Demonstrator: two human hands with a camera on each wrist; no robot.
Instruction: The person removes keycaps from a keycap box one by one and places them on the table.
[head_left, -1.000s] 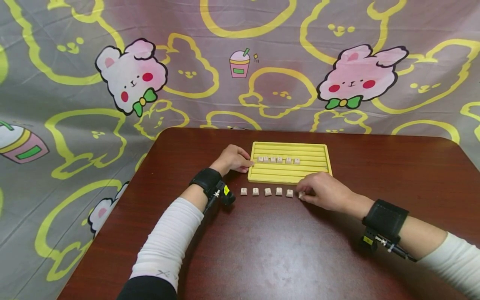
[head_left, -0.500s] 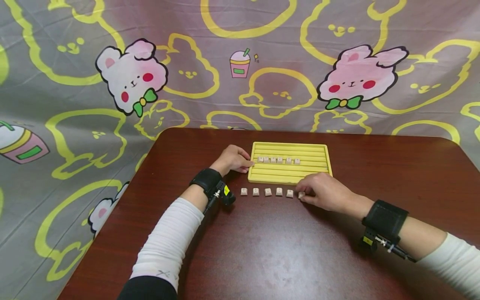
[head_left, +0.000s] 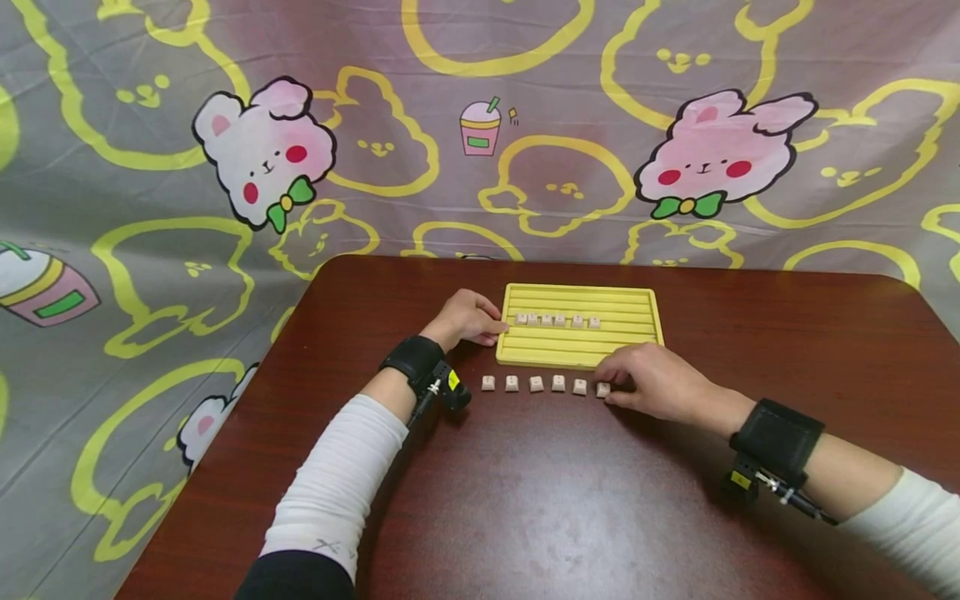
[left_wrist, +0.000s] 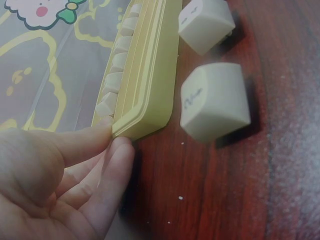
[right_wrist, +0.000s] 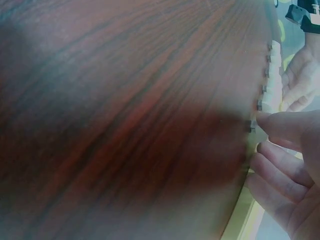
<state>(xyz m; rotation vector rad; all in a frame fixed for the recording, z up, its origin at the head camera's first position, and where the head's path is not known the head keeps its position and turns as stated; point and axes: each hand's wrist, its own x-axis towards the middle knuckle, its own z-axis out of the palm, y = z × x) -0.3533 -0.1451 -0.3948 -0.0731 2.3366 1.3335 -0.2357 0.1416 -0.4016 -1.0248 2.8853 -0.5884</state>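
My left hand (head_left: 471,317) pinches the left rim of a yellow ridged tray (head_left: 573,361). In the left wrist view its thumb and fingers (left_wrist: 122,155) meet at the tray's corner. Just in front of the tray, my right hand (head_left: 651,382) has its thumb and forefinger at the rightmost white keycap (head_left: 603,390), which stands on the table. The right wrist view shows those fingertips (right_wrist: 265,121) right at the keycap, mostly covering it. Other keycaps (head_left: 536,384) continue that row leftward, printed with small characters. Inside the tray, several more keycaps (head_left: 559,320) sit along one groove.
A dark reddish-brown table (head_left: 525,500) carries everything. Behind it hangs a grey cloth (head_left: 420,100) with cartoon prints. Black wrist straps (head_left: 776,437) with small cameras sit on both forearms. Tiny white specks (left_wrist: 181,197) lie near the tray corner.
My right hand has shifted very slightly right, so more of the rightmost keycap shows. The keycap itself stays in place. The left hand and tray have not moved.
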